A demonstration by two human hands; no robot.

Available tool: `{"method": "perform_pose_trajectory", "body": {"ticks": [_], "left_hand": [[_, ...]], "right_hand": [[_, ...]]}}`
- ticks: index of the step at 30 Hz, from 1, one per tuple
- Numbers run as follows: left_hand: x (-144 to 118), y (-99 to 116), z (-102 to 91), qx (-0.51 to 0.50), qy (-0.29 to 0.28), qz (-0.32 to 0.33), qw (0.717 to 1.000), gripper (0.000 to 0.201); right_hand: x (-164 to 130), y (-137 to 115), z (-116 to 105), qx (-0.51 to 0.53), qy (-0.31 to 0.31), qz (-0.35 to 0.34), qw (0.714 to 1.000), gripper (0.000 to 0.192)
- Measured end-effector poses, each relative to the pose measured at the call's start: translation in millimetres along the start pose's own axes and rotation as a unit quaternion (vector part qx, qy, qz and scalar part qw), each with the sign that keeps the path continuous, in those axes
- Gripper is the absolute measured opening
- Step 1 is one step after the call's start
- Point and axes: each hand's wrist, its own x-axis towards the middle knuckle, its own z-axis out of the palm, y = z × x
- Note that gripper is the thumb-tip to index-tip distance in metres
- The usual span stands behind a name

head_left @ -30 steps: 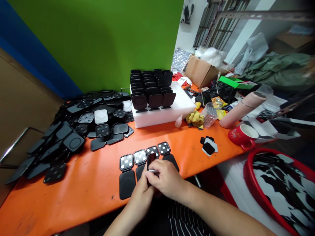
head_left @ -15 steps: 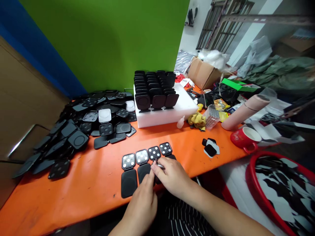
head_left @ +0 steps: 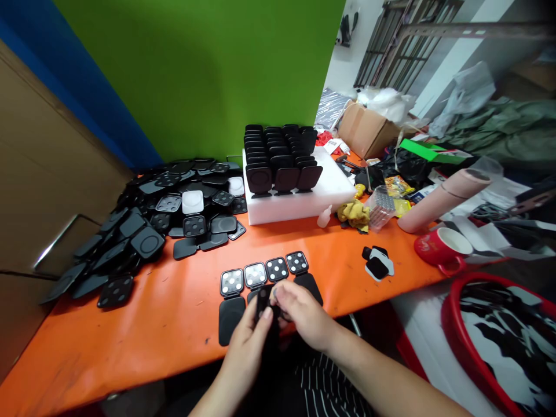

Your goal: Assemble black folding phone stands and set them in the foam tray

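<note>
A row of several open black cases [head_left: 264, 272], their lids studded with white and dark dots, lies near the front edge of the orange table [head_left: 143, 330]. Just in front of the row, my left hand [head_left: 247, 341] holds up a small black part [head_left: 262, 301]. My right hand [head_left: 299, 310] pinches a thin metal tool, mostly hidden by my fingers, against that part. Both hands meet above the lower halves of the two middle cases.
A heap of loose black cases [head_left: 147, 226] covers the table's left. A white foam block [head_left: 299, 194] carries upright black cases [head_left: 278, 156]. To the right are a yellow rag [head_left: 354, 213], a red mug [head_left: 441, 248], a pink tube [head_left: 443, 197], a cardboard box [head_left: 369, 130] and a red basin [head_left: 499, 341].
My left hand has come up from the table edge and now lifts the small black part against my right hand. The camera has drifted left, so everything sits a little further right.
</note>
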Motion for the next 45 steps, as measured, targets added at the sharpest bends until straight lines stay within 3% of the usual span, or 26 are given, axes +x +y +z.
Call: {"method": "perform_pose_trajectory", "body": {"ticks": [2,4,7,10,12,15,20,23,25,27,30,32,34,37,39,41,45], "left_hand": [[3,3,-6.7,-0.042,0.005,-0.008,0.999,0.043],[2,5,-12.9,-0.024,0.006,0.012,1.0,0.041],[-4,6,-19.2,0.096,0.013,0.076,0.992,0.035],[-11,6,-23.3,0.247,0.002,0.168,0.954,0.038],[-14,7,-25.6,0.327,-0.014,0.233,0.916,0.045],[-18,9,-27.5,0.395,-0.03,0.296,0.869,0.05],[-22,7,-27.3,0.421,-0.006,0.352,0.836,0.052],[-23,3,-26.4,0.393,0.018,0.356,0.848,0.051],[-22,2,-25.6,0.355,0.025,0.333,0.873,0.047],[-17,6,-25.2,0.281,0.042,0.276,0.918,0.038],[-6,18,-26.0,0.116,0.122,0.145,0.975,0.021],[1,27,-26.8,0.019,0.163,0.082,0.983,0.022],[4,32,-26.2,-0.033,0.169,0.057,0.983,0.025],[0,31,-21.9,-0.024,0.168,0.086,0.982,0.024],[-6,26,-19.3,0.018,0.148,0.135,0.979,0.019],[-10,21,-18.8,0.066,0.107,0.207,0.97,0.021],[-14,12,-22.0,0.135,0.012,0.343,0.93,0.043]], "right_hand": [[1,-1,-1,0.063,-0.029,0.035,0.997,0.033],[1,-1,-1,0.035,-0.023,0.037,0.998,0.034],[0,-1,2,-0.024,0.01,0.012,1.0,0.036],[-5,-2,3,0.041,-0.003,0.055,0.998,0.035],[-9,0,3,0.159,-0.046,0.135,0.977,0.035],[-15,3,4,0.313,-0.08,0.214,0.922,0.03],[-18,7,18,0.409,0.0,0.207,0.889,0.025],[-17,4,27,0.423,0.027,0.168,0.89,0.026],[-16,1,31,0.415,0.032,0.148,0.897,0.027],[-15,-3,31,0.401,0.025,0.136,0.906,0.027],[-13,-11,28,0.401,-0.009,0.138,0.906,0.031],[-12,-15,25,0.404,-0.043,0.15,0.901,0.03],[-11,-16,23,0.379,-0.07,0.151,0.91,0.028],[-11,-14,23,0.327,-0.083,0.151,0.929,0.032],[-13,-13,24,0.346,-0.079,0.175,0.919,0.033],[-15,-15,23,0.414,-0.07,0.214,0.882,0.027],[-21,-19,12,0.538,-0.098,0.301,0.781,0.019]]}}
